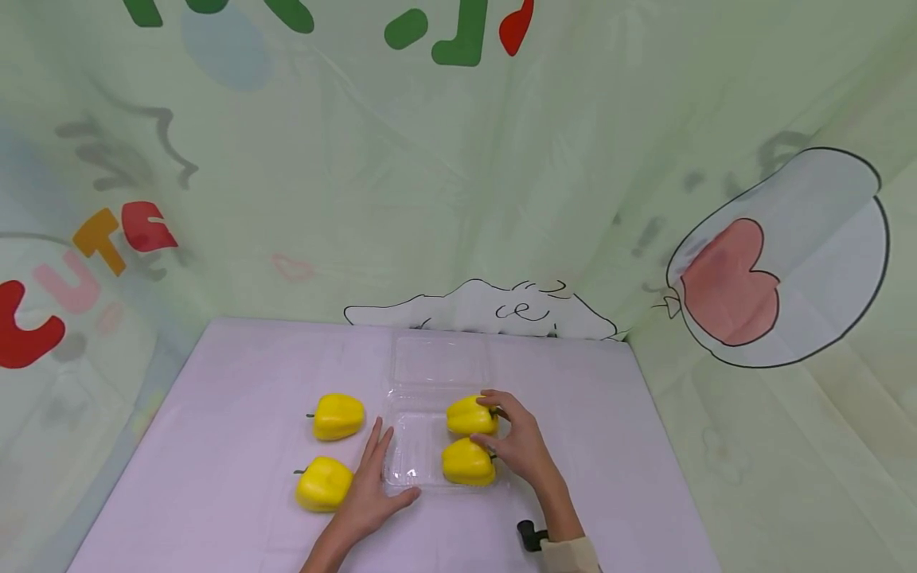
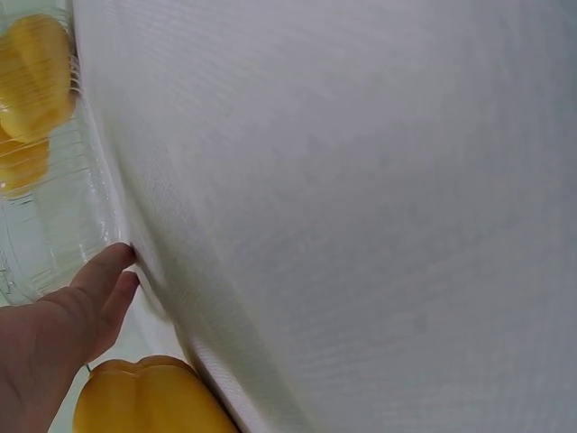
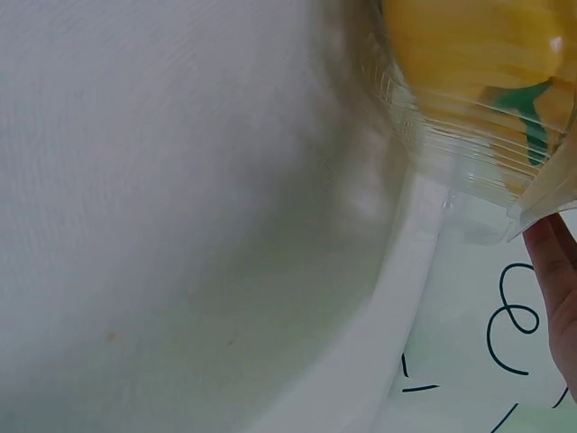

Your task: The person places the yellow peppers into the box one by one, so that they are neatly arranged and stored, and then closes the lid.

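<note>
A clear plastic clamshell box (image 1: 411, 454) lies with its lid (image 1: 439, 362) folded back. Two yellow bell peppers sit in its right half: a far one (image 1: 467, 415) and a near one (image 1: 467, 465), stems pointing right. My right hand (image 1: 523, 446) grips the far pepper, fingers over its back side and thumb between the two peppers. In the right wrist view, its fingers (image 3: 552, 271) show at the box's rim; the pepper contact is hidden there. My left hand (image 1: 367, 492) lies along the box's left edge, fingers extended and thumb spread, holding nothing.
Two more yellow bell peppers, one farther back (image 1: 338, 416) and one nearer (image 1: 322, 484), rest left of the box. The nearer one is close beside my left hand. A pale tablecloth (image 1: 587, 414) covers the table, with printed curtains (image 1: 401, 199) behind and at the sides.
</note>
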